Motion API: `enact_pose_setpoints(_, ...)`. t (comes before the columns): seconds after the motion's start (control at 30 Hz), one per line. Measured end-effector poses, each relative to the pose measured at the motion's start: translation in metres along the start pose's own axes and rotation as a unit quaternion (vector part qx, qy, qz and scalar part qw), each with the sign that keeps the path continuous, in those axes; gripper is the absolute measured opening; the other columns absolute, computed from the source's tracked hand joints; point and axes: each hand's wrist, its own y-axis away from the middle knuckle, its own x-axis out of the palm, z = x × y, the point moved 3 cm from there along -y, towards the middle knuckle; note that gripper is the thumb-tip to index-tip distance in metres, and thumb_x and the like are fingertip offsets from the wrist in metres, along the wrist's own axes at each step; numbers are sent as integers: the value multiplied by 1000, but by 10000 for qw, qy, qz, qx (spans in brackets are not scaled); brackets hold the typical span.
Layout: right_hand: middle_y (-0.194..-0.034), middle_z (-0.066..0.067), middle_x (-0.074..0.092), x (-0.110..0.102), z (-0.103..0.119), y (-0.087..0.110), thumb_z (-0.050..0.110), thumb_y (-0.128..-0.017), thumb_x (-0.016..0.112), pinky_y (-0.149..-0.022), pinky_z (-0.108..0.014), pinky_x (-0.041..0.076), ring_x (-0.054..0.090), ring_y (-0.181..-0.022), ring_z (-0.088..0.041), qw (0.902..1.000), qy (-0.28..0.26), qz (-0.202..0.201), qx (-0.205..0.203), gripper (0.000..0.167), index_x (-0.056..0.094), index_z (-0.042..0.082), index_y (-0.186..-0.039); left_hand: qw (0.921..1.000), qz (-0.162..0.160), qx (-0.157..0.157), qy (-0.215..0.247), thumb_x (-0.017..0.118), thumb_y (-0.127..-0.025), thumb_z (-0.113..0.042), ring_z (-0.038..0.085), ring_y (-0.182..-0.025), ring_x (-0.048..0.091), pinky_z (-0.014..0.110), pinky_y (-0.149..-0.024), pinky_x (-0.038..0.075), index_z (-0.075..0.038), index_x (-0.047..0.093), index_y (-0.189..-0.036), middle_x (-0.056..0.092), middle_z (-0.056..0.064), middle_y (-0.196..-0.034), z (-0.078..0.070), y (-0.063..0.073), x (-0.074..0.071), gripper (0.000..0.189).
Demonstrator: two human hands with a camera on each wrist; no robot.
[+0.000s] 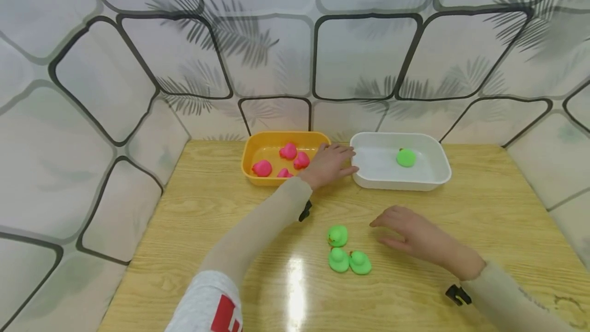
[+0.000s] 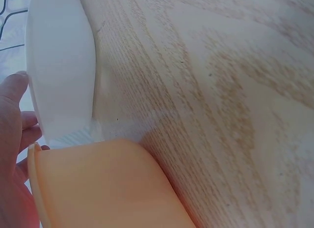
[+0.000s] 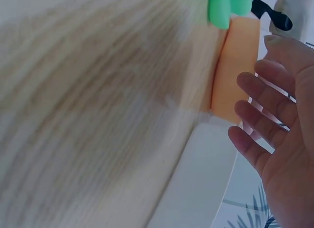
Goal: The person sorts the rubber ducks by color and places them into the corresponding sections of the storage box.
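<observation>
My left hand [image 1: 326,164] reaches over the right end of the orange tray [image 1: 288,182], fingers extended toward the left rim of the white tray [image 1: 401,185]. In the left wrist view its thumb [image 2: 17,85] is at the white tray's rim; whether it presses there I cannot tell. Several pink rubber ducks [image 1: 262,168] lie in the orange tray, partly hidden by the arm. One green rubber duck [image 1: 406,158] is in the white tray. My right hand [image 1: 410,234] hovers with relaxed fingers, holding nothing, right of three green rubber ducks [image 1: 338,260] on the table.
Both trays stand side by side at the back of the wooden table [image 1: 207,219], close to the patterned backdrop [image 1: 276,55]. More backdrop [image 1: 69,168] rises along the left side. A bright reflection lies on the table in front of the loose ducks.
</observation>
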Motion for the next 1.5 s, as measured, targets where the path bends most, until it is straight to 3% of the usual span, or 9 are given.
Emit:
enact_pose_setpoints(0.5,-117,3,70,17,16,2,37,-93,79,-88,-39,57,65,-105,-16,9993,-106,127,-343,44,72,9,-127,10000,42,-18,-55,49,-107,-56,23,-148,40,51,-122,29,-19,53,-154,47,-1,-161,0,-2,1,60)
enact_pose_setpoints(1.23,-120,5,69,41,21,0,40,-95,77,-93,-41,56,63,-110,-16,9976,-125,609,-319,46,70,12,-131,9999,62,-44,-128,49,-107,-56,22,-148,39,51,-122,30,-20,52,-154,47,-2,-161,0,-1,3,60)
enact_pose_setpoints(1.5,-118,6,68,42,23,-2,42,-96,75,-93,-38,55,62,-108,-14,9970,-160,583,-478,44,71,12,-127,9999,-10,38,-122,47,-107,-57,22,-148,39,50,-121,30,-19,52,-154,47,-2,-161,3,-2,5,61)
